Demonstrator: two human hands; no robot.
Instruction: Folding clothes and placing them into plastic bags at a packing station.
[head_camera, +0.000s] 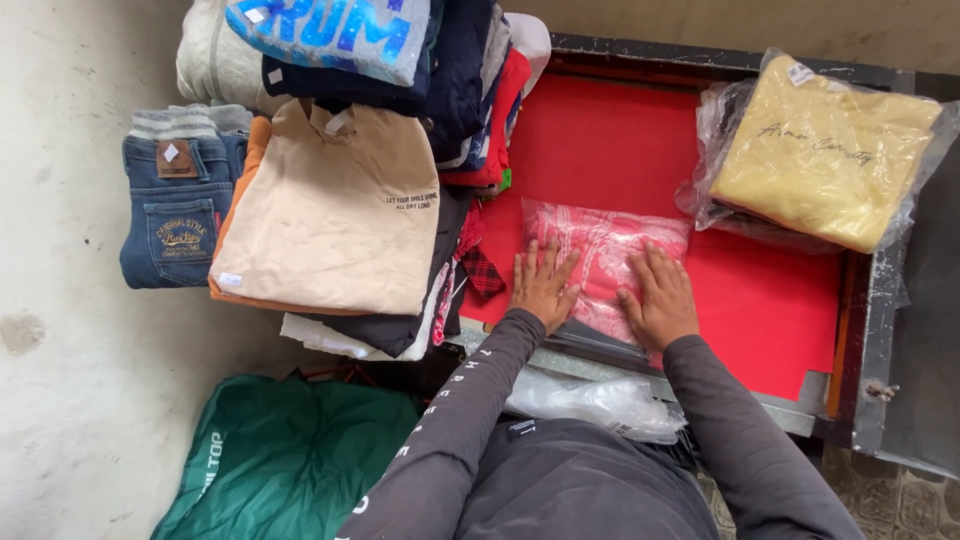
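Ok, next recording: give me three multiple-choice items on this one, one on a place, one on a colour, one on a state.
1. Where does the bagged yellow garment lie?
A. at the far right corner of the red table top
B. on the green bag
C. under the jeans

2. What colour is the garment on top of the pile, nearest the left hand?
A. black
B. beige
C. purple

3. How are the two hands placed on the pink packet?
A. clenched into fists
B. lifted clear of it
C. flat, palms down

Answers:
1 A, the yellow garment in its clear bag rests at the table's far right corner.
2 B, the beige top lies uppermost on the stack.
3 C, the left hand and right hand both press flat on the packet with fingers spread.
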